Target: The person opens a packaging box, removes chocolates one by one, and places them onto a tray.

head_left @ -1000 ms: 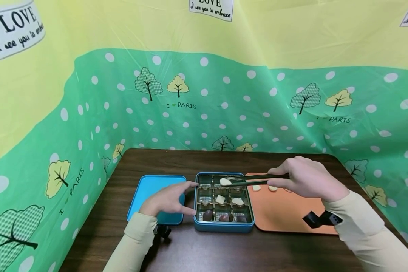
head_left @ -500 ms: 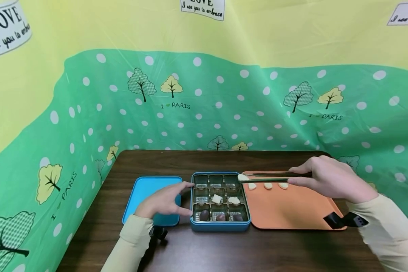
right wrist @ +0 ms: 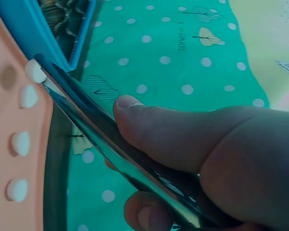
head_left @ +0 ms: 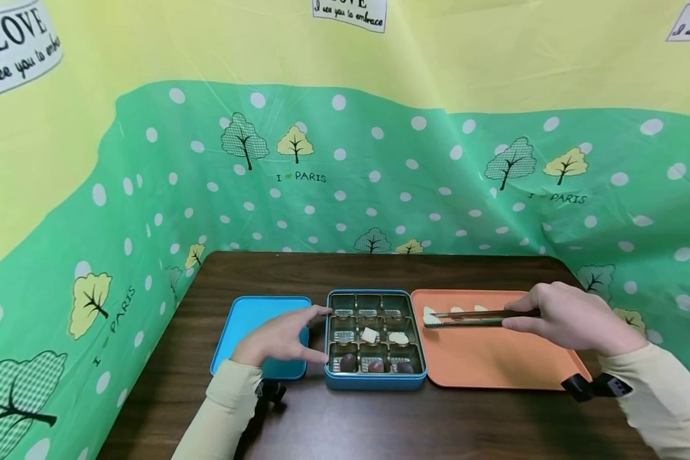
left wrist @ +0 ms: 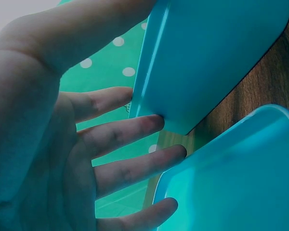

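Note:
My right hand (head_left: 581, 319) grips metal tongs (head_left: 471, 322). Between the tong tips sits a small white piece (right wrist: 36, 72), held just over the left part of the orange tray (head_left: 494, 364); its shadow falls on the tray. Several of its kind are nearby: a row of white pieces (right wrist: 20, 143) lies along the tray's far side. My left hand (head_left: 276, 335) has its thumb and index finger at the left side of a blue tin (head_left: 374, 382) with a divided insert. In the tin's middle row are a white square piece (head_left: 370, 335) and a white oval piece (head_left: 398, 338). Dark chocolates (head_left: 375, 365) fill the front row.
A blue lid (head_left: 244, 313) lies left of the tin, partly beneath my left hand. The tray stands close against the tin's right side. Everything rests on a dark wooden table (head_left: 374, 421), with a green and yellow cloth (head_left: 345, 128) hanging behind.
The tongs have travelled right with the white piece, from above the tin's back row, past its right edge, to above the tray. My left hand has stayed by the tin.

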Available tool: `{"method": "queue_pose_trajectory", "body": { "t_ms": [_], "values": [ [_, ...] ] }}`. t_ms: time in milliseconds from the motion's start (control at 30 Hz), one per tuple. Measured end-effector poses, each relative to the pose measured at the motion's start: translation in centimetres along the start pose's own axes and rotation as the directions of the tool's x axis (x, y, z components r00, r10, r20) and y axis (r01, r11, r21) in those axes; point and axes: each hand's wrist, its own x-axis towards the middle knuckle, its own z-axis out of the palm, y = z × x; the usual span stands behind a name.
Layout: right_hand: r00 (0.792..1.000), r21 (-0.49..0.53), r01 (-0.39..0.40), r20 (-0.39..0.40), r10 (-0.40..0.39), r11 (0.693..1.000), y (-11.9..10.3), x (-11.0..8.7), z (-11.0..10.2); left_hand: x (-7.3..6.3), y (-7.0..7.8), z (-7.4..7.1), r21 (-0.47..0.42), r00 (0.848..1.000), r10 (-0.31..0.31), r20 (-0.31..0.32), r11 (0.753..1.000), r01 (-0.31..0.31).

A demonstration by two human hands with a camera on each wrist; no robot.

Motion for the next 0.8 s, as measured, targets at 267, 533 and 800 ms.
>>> {"method": "queue_pose_trajectory", "body": {
  "t_ms": [267, 533, 800],
  "values": [
    [1.000, -0.015, 0.026, 0.003, -0.026, 1.000, 0.3, -0.1, 1.1, 0.1, 0.2, -0.1, 0.001, 1.000, -0.007, -0.003, 1.000, 0.007],
    [1.000, -0.025, 0.026, 0.012, -0.026, 0.999, 0.6, -0.1, 1.2, 0.2, 0.1, -0.1, 0.010, 1.000, -0.011, -0.008, 1.000, 0.011],
    [0.999, -0.007, 0.017, 0.031, -0.017, 1.000, 0.6, -0.1, 1.4, 0.1, 0.1, 0.0, -0.001, 1.000, -0.011, 0.003, 1.000, 0.011]
  ]
}}
